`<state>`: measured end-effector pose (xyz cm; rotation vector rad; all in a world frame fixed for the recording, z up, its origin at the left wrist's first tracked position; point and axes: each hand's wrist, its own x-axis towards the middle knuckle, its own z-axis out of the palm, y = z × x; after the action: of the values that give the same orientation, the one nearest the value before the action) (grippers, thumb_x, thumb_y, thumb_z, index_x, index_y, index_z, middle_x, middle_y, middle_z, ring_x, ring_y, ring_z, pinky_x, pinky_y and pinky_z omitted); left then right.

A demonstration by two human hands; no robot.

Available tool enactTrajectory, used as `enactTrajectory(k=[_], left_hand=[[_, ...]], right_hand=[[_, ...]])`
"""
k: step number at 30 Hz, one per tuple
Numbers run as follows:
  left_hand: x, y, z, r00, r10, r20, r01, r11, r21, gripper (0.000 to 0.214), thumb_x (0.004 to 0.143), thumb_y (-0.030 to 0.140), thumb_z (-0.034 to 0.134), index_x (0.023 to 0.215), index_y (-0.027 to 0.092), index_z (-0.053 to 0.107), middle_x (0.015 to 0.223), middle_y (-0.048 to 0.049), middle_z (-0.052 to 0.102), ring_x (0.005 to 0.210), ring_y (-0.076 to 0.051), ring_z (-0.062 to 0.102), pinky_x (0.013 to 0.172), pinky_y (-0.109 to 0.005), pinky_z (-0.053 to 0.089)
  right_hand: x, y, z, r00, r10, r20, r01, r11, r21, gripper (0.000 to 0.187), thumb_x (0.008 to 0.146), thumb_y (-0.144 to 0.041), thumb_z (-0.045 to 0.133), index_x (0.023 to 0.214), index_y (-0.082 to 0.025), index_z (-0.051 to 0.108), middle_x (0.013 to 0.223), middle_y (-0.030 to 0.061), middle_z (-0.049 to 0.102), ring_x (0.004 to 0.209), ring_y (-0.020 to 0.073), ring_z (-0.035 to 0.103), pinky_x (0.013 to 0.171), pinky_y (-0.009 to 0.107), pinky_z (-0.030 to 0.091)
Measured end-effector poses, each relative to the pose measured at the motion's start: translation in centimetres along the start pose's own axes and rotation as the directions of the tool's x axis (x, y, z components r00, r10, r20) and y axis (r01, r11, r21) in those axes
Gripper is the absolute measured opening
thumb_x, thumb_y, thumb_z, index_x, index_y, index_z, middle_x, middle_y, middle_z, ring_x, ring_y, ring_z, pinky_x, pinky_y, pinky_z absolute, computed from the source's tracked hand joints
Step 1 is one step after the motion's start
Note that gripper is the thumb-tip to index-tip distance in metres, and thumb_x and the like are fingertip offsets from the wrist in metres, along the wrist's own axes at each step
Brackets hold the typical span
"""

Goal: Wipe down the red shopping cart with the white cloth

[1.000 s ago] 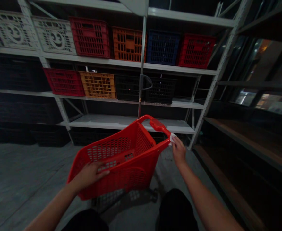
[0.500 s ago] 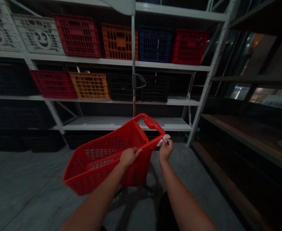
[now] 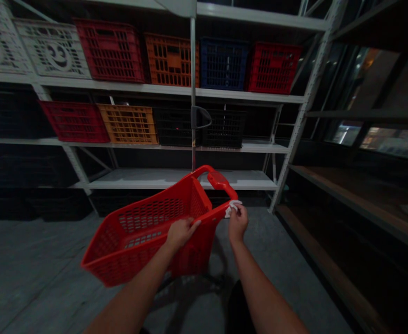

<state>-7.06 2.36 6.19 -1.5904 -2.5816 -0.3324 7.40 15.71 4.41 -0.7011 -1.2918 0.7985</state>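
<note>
As the left hand [image 3: 181,233] grips the red basket [image 3: 148,222], the right hand [image 3: 238,223] pinches a white cloth [image 3: 232,208] on it.

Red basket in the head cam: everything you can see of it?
The red perforated plastic shopping basket has deep, tapered walls pierced with rows of holes and a looped red plastic handle, thicker along one section. It is tilted, above the grey concrete floor and in front of the lowest white metal shelf. The left hand curls over its near rim; the right hand pinches a white scrap against the rim.
</note>
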Motion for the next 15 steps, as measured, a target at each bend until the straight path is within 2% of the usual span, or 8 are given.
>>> enactTrajectory(k=[4, 6, 7, 8, 9, 11, 13, 15], left_hand=[[-0.5, -0.3, -0.1, 1.0, 0.0, -0.001, 0.0, 1.0, 0.001, 0.064, 0.085, 0.061, 0.012, 0.095, 0.023, 0.063, 0.083, -0.0079, 0.07, 0.081, -0.021, 0.064, 0.067, -0.028, 0.042], [-0.9, -0.6, -0.2, 1.0, -0.005, 0.0, 0.005, 1.0, -0.001, 0.064, 0.085, 0.061, 0.013, 0.092, 0.022, 0.064, 0.081, -0.0079, 0.069, 0.08, -0.021, 0.064, 0.067, -0.027, 0.041], [-1.2, -0.8, -0.3, 1.0, -0.014, 0.004, 0.014, 1.0, 0.002, 0.064, 0.085, 0.061, 0.014, 0.09, 0.022, 0.064, 0.08, -0.0077, 0.069, 0.079, -0.02, 0.064, 0.066, -0.027, 0.041], [-1.5, -1.1, -0.3, 1.0, -0.024, 0.007, 0.024, 1.0, 0.008, 0.063, 0.085, 0.061, 0.014, 0.09, 0.022, 0.064, 0.079, -0.0075, 0.069, 0.078, -0.02, 0.064, 0.066, -0.027, 0.041], [-1.8, -1.5, -0.4, 0.999, -0.032, 0.009, 0.032, 0.999, 0.016, 0.062, 0.085, 0.061, 0.015, 0.089, 0.022, 0.064, 0.078, -0.0072, 0.069, 0.078, -0.02, 0.064, 0.066, -0.026, 0.04], [-2.5, -2.3, -0.5, 0.999, -0.035, 0.013, 0.035, 0.999, 0.029, 0.061, 0.084, 0.061, 0.016, 0.088, 0.023, 0.063, 0.077, -0.0067, 0.069, 0.077, -0.019, 0.063, 0.065, -0.026, 0.04], [-3.1, -3.3, -0.6, 1.0, -0.011, 0.013, 0.01, 1.0, 0.026, 0.06, 0.085, 0.061, 0.017, 0.086, 0.022, 0.063, 0.077, -0.0067, 0.069, 0.077, -0.02, 0.063, 0.065, -0.026, 0.039], [-3.8, -4.2, -0.7, 1.0, 0.024, 0.01, -0.024, 1.0, 0.015, 0.058, 0.085, 0.059, 0.019, 0.084, 0.022, 0.063, 0.078, -0.0068, 0.069, 0.078, -0.02, 0.063, 0.065, -0.026, 0.039]], right_hand=[[5.8, -0.4, -1.5, 0.996, -0.055, 0.068, 0.062, 0.992, -0.106, 0.022, 0.077, -0.022, 0.044, 0.09, -0.014, 0.06, 0.091, 0.0106, 0.061, 0.083, 0.0212, 0.057, 0.076, 0.033, 0.046], [8.1, -1.1, -2.0, 0.958, -0.123, 0.259, 0.166, 0.974, -0.152, 0.022, 0.076, -0.017, 0.045, 0.089, -0.016, 0.063, 0.089, 0.009, 0.063, 0.085, 0.0211, 0.058, 0.079, 0.034, 0.045], [8.9, -1.6, -2.3, 0.895, -0.175, 0.411, 0.26, 0.952, -0.163, 0.023, 0.075, -0.014, 0.045, 0.087, -0.017, 0.064, 0.088, 0.008, 0.064, 0.085, 0.0207, 0.059, 0.08, 0.034, 0.045], [9.3, -2.3, -2.6, 0.789, -0.223, 0.573, 0.374, 0.913, -0.159, 0.024, 0.075, -0.011, 0.046, 0.086, -0.019, 0.066, 0.088, 0.0071, 0.065, 0.087, 0.0202, 0.059, 0.081, 0.033, 0.045], [9.4, -3.0, -2.8, 0.648, -0.257, 0.717, 0.487, 0.863, -0.131, 0.026, 0.075, -0.009, 0.046, 0.086, -0.02, 0.067, 0.089, 0.0067, 0.066, 0.088, 0.0197, 0.059, 0.082, 0.033, 0.045], [9.0, -4.4, -3.4, 0.379, -0.285, 0.88, 0.634, 0.773, -0.022, 0.029, 0.077, -0.007, 0.045, 0.089, -0.021, 0.068, 0.094, 0.0063, 0.066, 0.092, 0.0185, 0.059, 0.084, 0.032, 0.044], [8.5, -5.8, -3.9, 0.181, -0.29, 0.94, 0.681, 0.726, 0.093, 0.032, 0.08, -0.006, 0.043, 0.096, -0.021, 0.067, 0.098, 0.0057, 0.066, 0.095, 0.0172, 0.059, 0.086, 0.031, 0.044], [8.6, -6.9, -4.0, 0.026, -0.29, 0.957, 0.68, 0.706, 0.196, 0.034, 0.082, -0.006, 0.041, 0.102, -0.021, 0.065, 0.1, 0.0048, 0.066, 0.096, 0.016, 0.059, 0.087, 0.03, 0.043]])
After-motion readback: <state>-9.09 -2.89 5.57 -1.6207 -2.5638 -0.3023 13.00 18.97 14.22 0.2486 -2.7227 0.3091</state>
